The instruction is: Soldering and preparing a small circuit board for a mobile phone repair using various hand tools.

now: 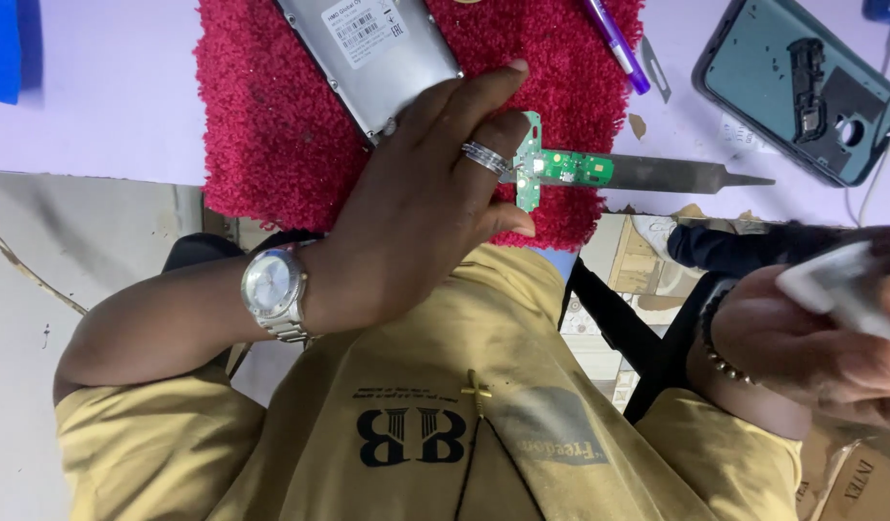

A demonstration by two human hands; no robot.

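Observation:
My left hand (416, 222), with a ring and a silver wristwatch, reaches onto a red fuzzy mat (271, 125). Its fingers pinch a small green circuit board (551, 169). The board lies over a flat grey metal tool (676, 176) whose pointed end sticks out to the right past the mat. My right hand (811, 347), with a bead bracelet, is low at the right edge, off the table. It is closed on a blurred white object (840, 285); what that object is cannot be told.
A silver phone body (377, 48) lies on the mat by my left fingers. A purple pen (614, 43) lies at the mat's right side. An opened teal phone shell (802, 87) sits far right on the lavender table (97, 96). My yellow shirt fills the bottom.

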